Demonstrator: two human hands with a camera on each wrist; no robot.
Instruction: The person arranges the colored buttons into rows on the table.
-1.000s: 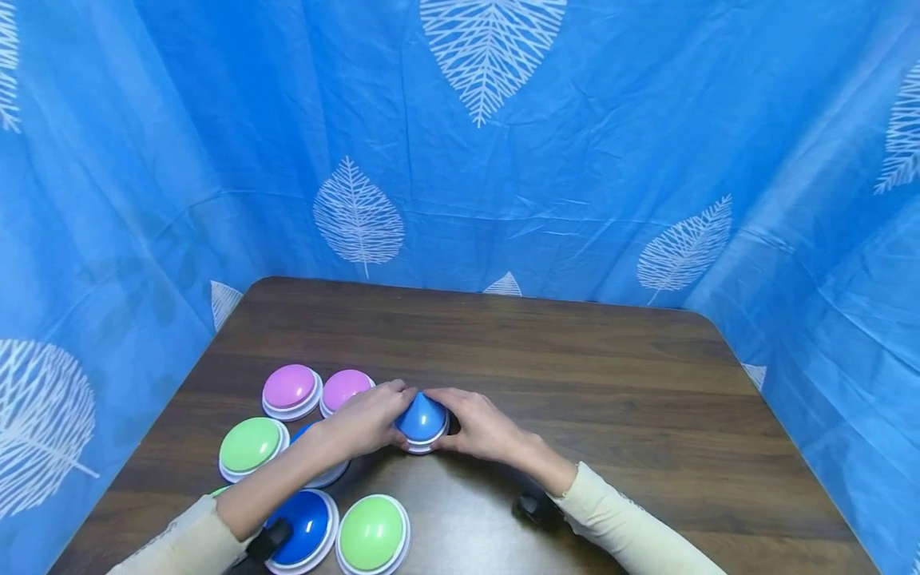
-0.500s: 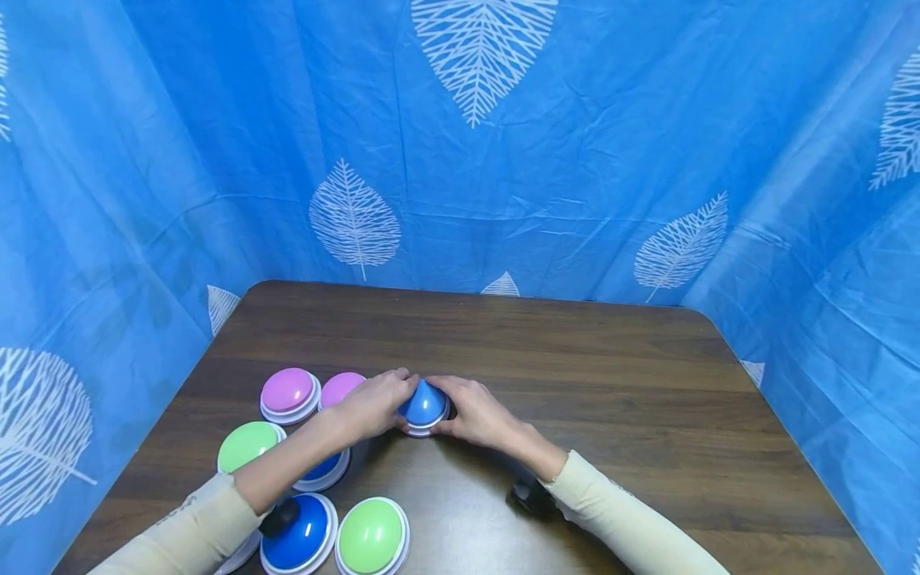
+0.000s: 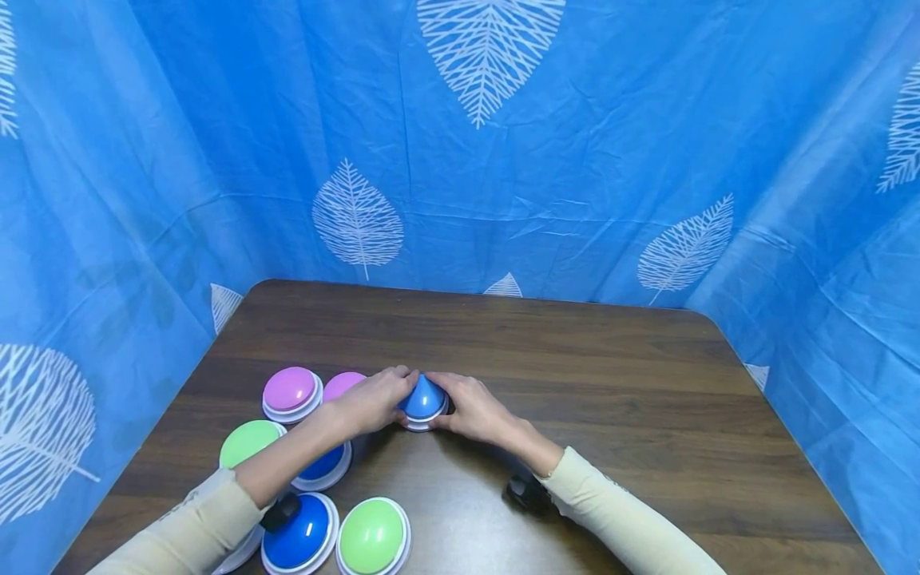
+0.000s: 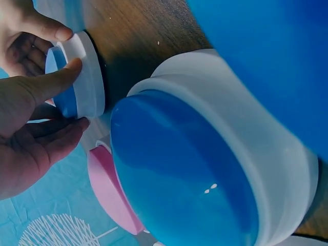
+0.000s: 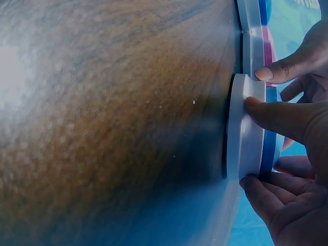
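A blue domed buzzer button (image 3: 424, 402) on a round white base is held between both hands near the middle of the table. My left hand (image 3: 375, 402) grips its left side, and my right hand (image 3: 477, 411) grips its right side. In the left wrist view, the left thumb (image 4: 69, 74) presses on the white rim (image 4: 88, 77). The right wrist view has the right hand's thumb (image 5: 256, 108) on the near rim and its fingers around the end. The base appears to be at the table surface. A pink buzzer (image 3: 345, 384) sits just left, partly hidden by the left hand.
Another pink buzzer (image 3: 289, 389), a green one (image 3: 247, 442) and two blue ones (image 3: 296, 531) (image 3: 322, 467) stand to the left, some under the left arm. A green buzzer (image 3: 371, 535) is at the front. Blue leaf-print cloth (image 3: 546, 184) surrounds the wooden table (image 3: 611, 383).
Both hands have moved the blue buzzer away from the person, toward the back of the table, mostly in the first half second. The other buzzers stay in place.
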